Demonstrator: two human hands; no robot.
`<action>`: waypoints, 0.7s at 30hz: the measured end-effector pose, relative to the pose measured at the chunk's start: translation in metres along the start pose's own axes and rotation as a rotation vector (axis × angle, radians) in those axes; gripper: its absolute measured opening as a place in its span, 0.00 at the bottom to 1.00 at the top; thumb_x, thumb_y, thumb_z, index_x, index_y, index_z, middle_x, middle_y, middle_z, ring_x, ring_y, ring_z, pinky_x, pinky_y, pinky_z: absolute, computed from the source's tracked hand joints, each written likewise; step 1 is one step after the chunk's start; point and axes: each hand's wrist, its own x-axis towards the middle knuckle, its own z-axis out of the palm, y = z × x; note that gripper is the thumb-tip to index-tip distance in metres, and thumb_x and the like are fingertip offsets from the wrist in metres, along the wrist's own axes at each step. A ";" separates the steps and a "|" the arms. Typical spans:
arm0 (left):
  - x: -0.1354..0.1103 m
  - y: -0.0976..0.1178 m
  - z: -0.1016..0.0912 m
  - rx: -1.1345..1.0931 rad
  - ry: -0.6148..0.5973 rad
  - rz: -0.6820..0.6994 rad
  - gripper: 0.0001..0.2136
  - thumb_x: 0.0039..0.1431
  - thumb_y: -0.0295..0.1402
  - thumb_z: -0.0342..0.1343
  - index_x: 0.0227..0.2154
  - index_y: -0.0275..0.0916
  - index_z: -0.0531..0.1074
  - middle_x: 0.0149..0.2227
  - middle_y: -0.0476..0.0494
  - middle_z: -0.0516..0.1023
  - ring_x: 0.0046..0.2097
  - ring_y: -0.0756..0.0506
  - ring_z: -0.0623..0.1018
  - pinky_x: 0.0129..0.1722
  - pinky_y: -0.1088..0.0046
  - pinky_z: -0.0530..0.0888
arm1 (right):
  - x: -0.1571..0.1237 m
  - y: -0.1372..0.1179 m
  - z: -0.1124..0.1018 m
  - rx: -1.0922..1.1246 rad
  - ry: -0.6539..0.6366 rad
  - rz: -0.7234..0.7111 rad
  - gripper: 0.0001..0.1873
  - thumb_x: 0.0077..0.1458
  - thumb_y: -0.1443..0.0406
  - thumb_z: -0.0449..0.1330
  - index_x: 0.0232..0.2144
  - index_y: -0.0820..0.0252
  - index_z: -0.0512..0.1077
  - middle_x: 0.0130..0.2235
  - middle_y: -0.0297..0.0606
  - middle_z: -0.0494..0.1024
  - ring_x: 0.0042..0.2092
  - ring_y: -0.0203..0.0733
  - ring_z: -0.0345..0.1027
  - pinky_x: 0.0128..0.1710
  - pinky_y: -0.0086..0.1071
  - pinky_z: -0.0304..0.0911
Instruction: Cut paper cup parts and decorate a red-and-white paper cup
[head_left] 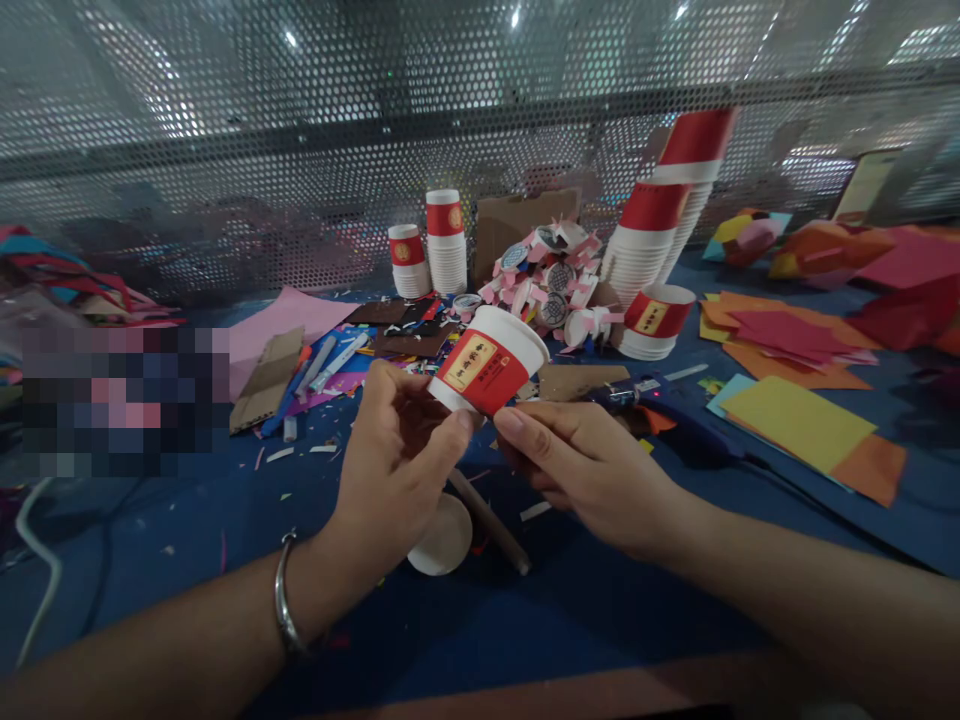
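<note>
A red and white paper cup (491, 362) with a gold label is tilted in front of me above the table. My left hand (409, 435) grips it around the lower left side, thumb at the base. Against the cup's lower right side press the thumb and fingers of my right hand (581, 455); most of those fingertips are hidden. Below the hands, a pale round piece (440, 537) lies on the blue table, partly covered by my left hand. Beside it rests a brownish stick or tube (491, 525).
Stacked paper cups (446, 245) stand at the back, with taller stacks (652, 230) farther right. Between them is a heap of small paper pieces (551, 280). Coloured paper sheets (802, 420), a dark corded tool (675, 425), pens (322, 365) and scraps surround the hands. Perforated metal (300, 180) rises behind.
</note>
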 end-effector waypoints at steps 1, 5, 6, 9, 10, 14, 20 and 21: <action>0.000 0.001 0.000 0.001 -0.004 0.007 0.13 0.57 0.31 0.64 0.36 0.43 0.63 0.37 0.49 0.78 0.36 0.47 0.79 0.34 0.69 0.75 | 0.000 0.000 0.000 -0.003 0.002 -0.005 0.29 0.65 0.42 0.56 0.25 0.59 0.63 0.24 0.26 0.57 0.22 0.26 0.45 0.17 0.24 0.42; 0.000 0.004 0.001 0.003 -0.008 0.005 0.13 0.56 0.31 0.65 0.36 0.43 0.63 0.34 0.51 0.77 0.35 0.46 0.78 0.33 0.69 0.75 | 0.000 -0.002 0.000 -0.005 0.003 -0.015 0.29 0.65 0.42 0.56 0.25 0.58 0.62 0.23 0.25 0.56 0.22 0.27 0.46 0.17 0.25 0.42; 0.000 0.005 0.001 0.000 -0.007 0.000 0.13 0.56 0.31 0.64 0.36 0.43 0.63 0.34 0.51 0.77 0.35 0.46 0.78 0.33 0.69 0.75 | 0.000 -0.002 0.000 -0.007 -0.001 -0.016 0.29 0.65 0.42 0.56 0.25 0.58 0.63 0.23 0.25 0.56 0.21 0.27 0.45 0.17 0.25 0.42; -0.001 0.008 0.003 -0.022 -0.011 -0.024 0.13 0.56 0.30 0.65 0.35 0.44 0.63 0.33 0.51 0.78 0.36 0.45 0.80 0.35 0.68 0.75 | 0.001 -0.003 0.000 -0.015 -0.005 -0.021 0.29 0.65 0.42 0.56 0.25 0.58 0.63 0.23 0.25 0.55 0.21 0.27 0.44 0.17 0.26 0.41; -0.002 0.008 0.003 -0.032 -0.013 -0.023 0.14 0.55 0.29 0.65 0.35 0.44 0.63 0.34 0.51 0.79 0.36 0.45 0.80 0.37 0.67 0.76 | 0.000 -0.004 0.000 -0.023 -0.002 -0.023 0.29 0.65 0.42 0.56 0.25 0.58 0.63 0.23 0.26 0.56 0.21 0.27 0.45 0.17 0.26 0.41; -0.007 0.009 0.003 -0.068 -0.021 0.021 0.16 0.52 0.26 0.69 0.36 0.45 0.66 0.38 0.50 0.80 0.40 0.43 0.81 0.44 0.64 0.77 | -0.003 -0.007 0.001 -0.045 0.016 -0.037 0.29 0.65 0.42 0.56 0.25 0.58 0.62 0.24 0.27 0.58 0.21 0.28 0.48 0.18 0.27 0.44; -0.001 0.011 0.004 -0.261 -0.015 -0.142 0.16 0.53 0.31 0.69 0.43 0.43 0.71 0.43 0.46 0.80 0.44 0.42 0.81 0.45 0.64 0.78 | -0.006 -0.008 0.000 -0.037 0.036 -0.044 0.28 0.65 0.43 0.57 0.25 0.58 0.63 0.25 0.27 0.59 0.23 0.29 0.50 0.19 0.27 0.45; 0.001 0.011 0.005 -0.317 -0.029 -0.209 0.16 0.55 0.33 0.67 0.45 0.42 0.71 0.44 0.44 0.80 0.44 0.41 0.81 0.45 0.63 0.79 | -0.005 -0.007 0.000 -0.038 0.039 -0.042 0.28 0.65 0.43 0.57 0.25 0.58 0.64 0.25 0.27 0.59 0.23 0.29 0.50 0.19 0.27 0.45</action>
